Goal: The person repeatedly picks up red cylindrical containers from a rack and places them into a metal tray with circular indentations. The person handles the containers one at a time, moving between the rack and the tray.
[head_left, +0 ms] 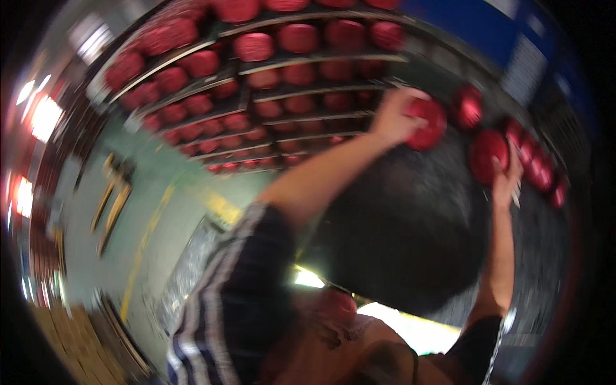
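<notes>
My left hand (393, 117) reaches out to the far side of the dark table. Its fingers are closed over the edge of a shiny red round roll (432, 128), close to the shelf ends. Farther right, my right hand (507, 174) grips another red round roll (486, 154), with the thumb across its face. What the rolls are made of is too blurred to tell. Between and just beyond the two held rolls sits a third red roll (469, 106).
A row of red rolls (538, 168) lies along the table's right side. The dark table (398, 231) stretches before me. Shelves (256, 64) loaded with red rolls rise at the far left. A yellow pallet jack (112, 199) stands on the green floor, near stacked brown boards (77, 340).
</notes>
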Available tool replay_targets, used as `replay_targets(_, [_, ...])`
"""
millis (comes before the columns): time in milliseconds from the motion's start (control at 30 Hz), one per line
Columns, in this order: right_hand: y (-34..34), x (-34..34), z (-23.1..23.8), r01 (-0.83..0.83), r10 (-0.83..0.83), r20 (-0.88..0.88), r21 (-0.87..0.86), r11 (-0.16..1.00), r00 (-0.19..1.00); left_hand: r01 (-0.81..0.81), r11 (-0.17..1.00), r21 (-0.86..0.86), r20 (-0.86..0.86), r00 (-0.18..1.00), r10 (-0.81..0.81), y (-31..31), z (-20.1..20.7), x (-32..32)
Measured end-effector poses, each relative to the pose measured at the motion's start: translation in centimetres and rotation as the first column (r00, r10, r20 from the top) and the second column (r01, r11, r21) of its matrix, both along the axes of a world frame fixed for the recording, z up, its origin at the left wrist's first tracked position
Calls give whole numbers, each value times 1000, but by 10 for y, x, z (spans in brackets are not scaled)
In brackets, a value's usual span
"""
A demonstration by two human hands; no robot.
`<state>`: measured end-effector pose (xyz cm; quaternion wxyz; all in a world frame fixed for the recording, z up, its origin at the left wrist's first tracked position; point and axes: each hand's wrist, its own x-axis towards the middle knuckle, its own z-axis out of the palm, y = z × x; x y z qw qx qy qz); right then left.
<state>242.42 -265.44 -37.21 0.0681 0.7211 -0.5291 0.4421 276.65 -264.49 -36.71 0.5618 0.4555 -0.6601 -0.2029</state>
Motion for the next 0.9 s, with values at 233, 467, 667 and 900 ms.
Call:
replay_targets(233, [285, 31, 24, -37, -134, 901, 164, 986, 413, 722, 669, 177, -775, 521, -358, 140, 19, 86])
replay_targets(467, [453, 46, -37, 432, -53, 997, 26, 902, 50, 996, -17, -89, -973, -91, -212, 237, 5, 11])
replay_targets(667, [523, 15, -148, 272, 296, 769, -165, 948, -567, 876, -459, -149, -925, 40, 378, 284, -97, -127])
replay_targets(900, [560, -22, -198, 354, 474, 512, -319, 879, -716, 688, -547, -477, -603, 198, 773, 360, -234, -259])
